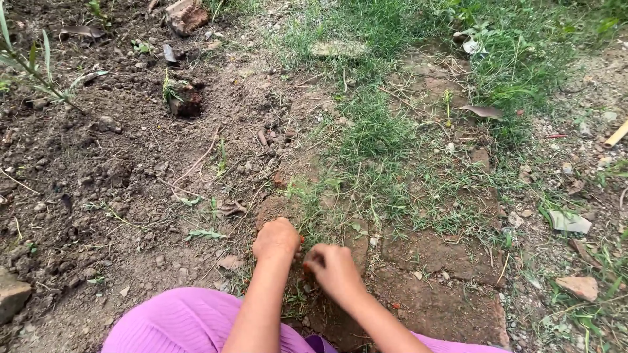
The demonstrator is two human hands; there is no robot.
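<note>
Soft, even daylight fills the whole frame, bright but without hard glare, and shadows are faint: only small dark pockets among the soil clods (98, 170) at the left and a thin shade under the two hands at the lower centre. The centre is fairly sharp, with grass (379, 131) blades and pebbles distinct, while detail softens toward the corners, where the wide lens bends the ground slightly. The pink cloth (183, 323) at the bottom edge looks vivid and a little smooth, close to the lens.
</note>
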